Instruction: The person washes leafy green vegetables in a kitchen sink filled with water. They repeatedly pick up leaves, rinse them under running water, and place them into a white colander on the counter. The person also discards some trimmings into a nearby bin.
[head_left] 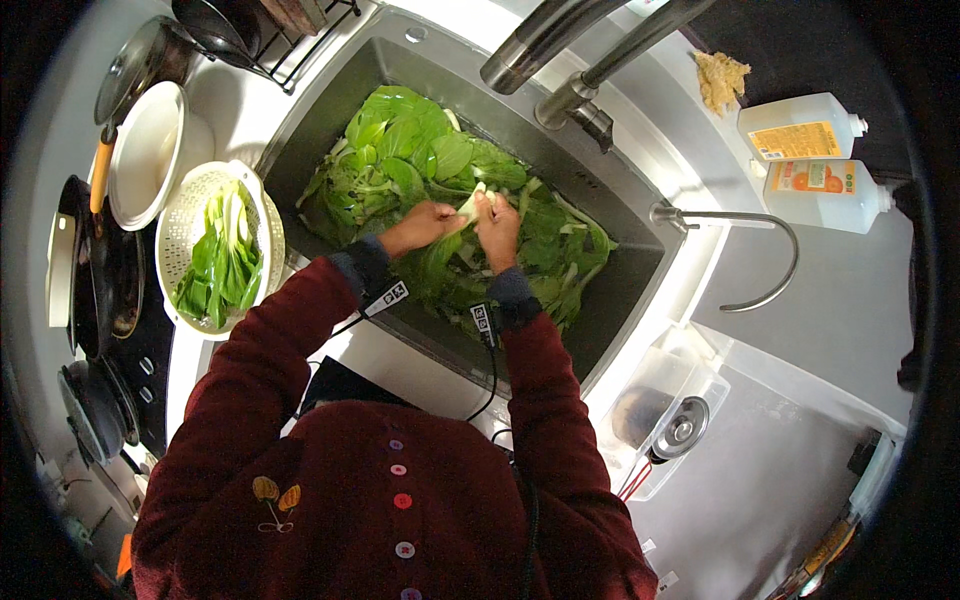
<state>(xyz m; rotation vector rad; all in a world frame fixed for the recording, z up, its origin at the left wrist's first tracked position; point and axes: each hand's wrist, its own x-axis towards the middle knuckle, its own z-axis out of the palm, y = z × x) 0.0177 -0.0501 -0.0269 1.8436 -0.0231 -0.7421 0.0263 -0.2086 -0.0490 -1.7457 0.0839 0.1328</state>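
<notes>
Holding one pale green stalk [469, 205] between both hands, above the middle of the sink [628, 285]. Left hand [420, 228] is gripping from the left, fingers curling in, narrow grip. Right hand [497, 230] is pinching the stalk's upper end, thumb and fingers closing on it. Hands are working close together, stalk bridging the gap. Can't tell which leaves below are belonging to it.

Loose greens [400, 140] are filling most of the sink floor, lying in water, spreading up to the far wall and off to the right of the hands. Faucet [568, 100] is standing at the far rim; a thin curved tap [797, 255] is arching over the right counter.

Left side: white colander [174, 225] is sitting beside the sink, holding a bunch [220, 260] with stems pointing away from the person. White pot [148, 155] is standing just past it.

Right side: two bottles [790, 128] are lying side by side, sponge [720, 82] resting near them. Clear tub [655, 385] is sitting near the sink's near right corner, metal strainer [684, 428] showing at it.
</notes>
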